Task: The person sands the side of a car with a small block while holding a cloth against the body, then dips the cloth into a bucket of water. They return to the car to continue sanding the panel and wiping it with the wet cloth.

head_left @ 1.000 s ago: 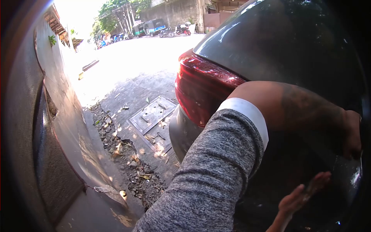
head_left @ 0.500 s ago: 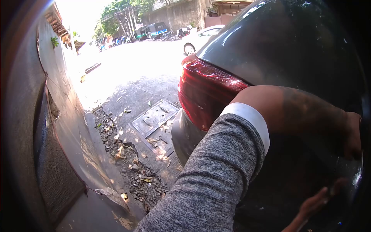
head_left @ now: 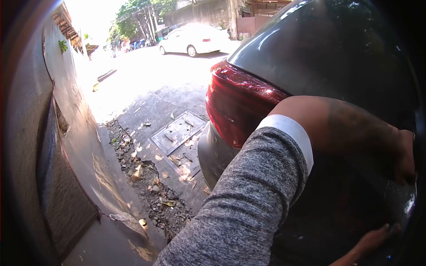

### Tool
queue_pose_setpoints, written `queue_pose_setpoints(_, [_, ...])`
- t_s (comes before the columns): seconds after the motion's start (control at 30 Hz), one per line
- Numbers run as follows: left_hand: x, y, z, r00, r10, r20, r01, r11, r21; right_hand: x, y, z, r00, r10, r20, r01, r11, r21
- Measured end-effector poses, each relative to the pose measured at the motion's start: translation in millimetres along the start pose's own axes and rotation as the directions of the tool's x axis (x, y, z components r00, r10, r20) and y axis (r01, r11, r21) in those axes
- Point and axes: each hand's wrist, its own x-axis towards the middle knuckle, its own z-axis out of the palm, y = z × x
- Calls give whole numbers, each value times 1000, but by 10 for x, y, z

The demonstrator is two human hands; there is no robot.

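My left arm, in a grey sleeve with a white cuff, reaches across the rear of a dark car [head_left: 328, 48], past its red tail light [head_left: 244, 95]. At the far right, my left hand [head_left: 404, 157] is closed against the dark bodywork, fingers curled downward; what they hold is hidden in shade. Lower right, a hand and thin forearm [head_left: 372, 241] show against the dark panel. This may be my right hand or a reflection; its fingertips are lost in the dark.
A worn wall [head_left: 75, 128] stands close on the left. Rubble and dry leaves [head_left: 155, 190] line its foot. A metal cover [head_left: 179, 133] lies in the paving beside the bumper [head_left: 213, 155]. A white car [head_left: 193, 39] is on the road beyond.
The white car has moved left and is now fully in view. The lower right hand has dropped slightly and tilted flatter. My left hand is almost unmoved.
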Motion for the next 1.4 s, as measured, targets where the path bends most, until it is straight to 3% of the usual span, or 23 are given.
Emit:
queue_pose_setpoints(0.1, [60,21,29,1000,6,4,-6,1000,6,47,-1337,-325,956,144,255,-233,902,364])
queue_pose_setpoints(0.13, [77,28,56,1000,3,7,-3,1000,2,141,-1467,-483,954,147,260,-236,905,354])
queue_pose_setpoints(0.2, [129,10,115,1000,-3,29,2,999,37,339,-1565,-627,932,-148,331,-56,842,536])
queue_pose_setpoints(0.27, [100,22,46,1000,19,14,-19,1000,19,247,-1284,-467,950,-96,297,-71,860,505])
queue_pose_setpoints(0.4, [33,11,18,1000,16,11,-16,1000,7,-175,-600,63,972,-235,-1,235,970,56])
queue_pose_setpoints(0.47, [74,18,-2,1000,30,6,-30,999,13,-42,-767,-66,956,-285,-65,279,956,-90])
queue_pose_setpoints(0.5, [87,22,-18,999,41,7,-41,999,19,287,-1256,-354,991,-110,71,85,954,287])
queue_pose_setpoints(0.53, [92,18,-8,999,36,8,-37,999,14,466,-1527,-509,965,10,261,-168,787,594])
queue_pose_setpoints(0.6, [77,30,14,999,26,30,-26,1000,12,156,-931,-259,947,137,290,-265,841,471])
queue_pose_setpoints(0.7, [94,42,22,999,4,46,-4,1000,13,-669,600,362,910,273,311,-349,911,219])
queue_pose_setpoints(0.77, [102,33,23,997,-22,68,21,1000,12,-342,165,257,948,250,196,-280,949,145])
queue_pose_setpoints(0.87, [-17,175,-242,997,25,-69,-22,999,39,415,-1379,-387,976,86,198,-167,884,437])
queue_pose_setpoints(0.9, [-28,205,-300,976,101,-194,-83,991,102,404,-1329,-380,980,88,180,-159,886,435])
queue_pose_setpoints(0.93, [-18,200,-289,976,108,-190,-90,991,101,401,-1219,-337,983,89,159,-151,889,433])
queue_pose_setpoints(1.0, [-3,179,-245,969,130,-211,-101,985,142,158,-636,-155,875,357,326,-449,851,274])
queue_pose_setpoints(1.07, [1,155,-148,991,32,-133,-21,996,86,255,-354,-198,606,588,536,-718,694,52])
queue_pose_setpoints(1.13, [22,111,-123,998,-55,-40,57,997,49,330,-942,-284,937,265,225,-315,921,227])
queue_pose_setpoints(1.17, [48,112,-124,999,-49,-14,50,998,44,457,-1396,-416,982,109,157,-170,874,454])
queue_pose_setpoints(1.2, [70,119,-119,999,-41,13,41,998,37,507,-1631,-560,977,-10,215,-104,850,516])
queue_pose_setpoints(1.27, [74,105,-119,997,-28,76,26,999,30,432,-1444,-521,963,6,271,-151,843,517])
queue_pose_setpoints(1.33, [8,93,-169,993,-30,118,27,999,31,116,-686,-196,926,229,299,-335,864,375])
queue_pose_setpoints(1.37, [-6,128,-250,994,82,-66,-77,995,65,-337,36,103,920,253,300,-329,914,237])
queue_pose_setpoints(1.4, [-13,157,-298,949,193,-249,-169,979,115,-415,267,182,920,290,265,-335,931,144])
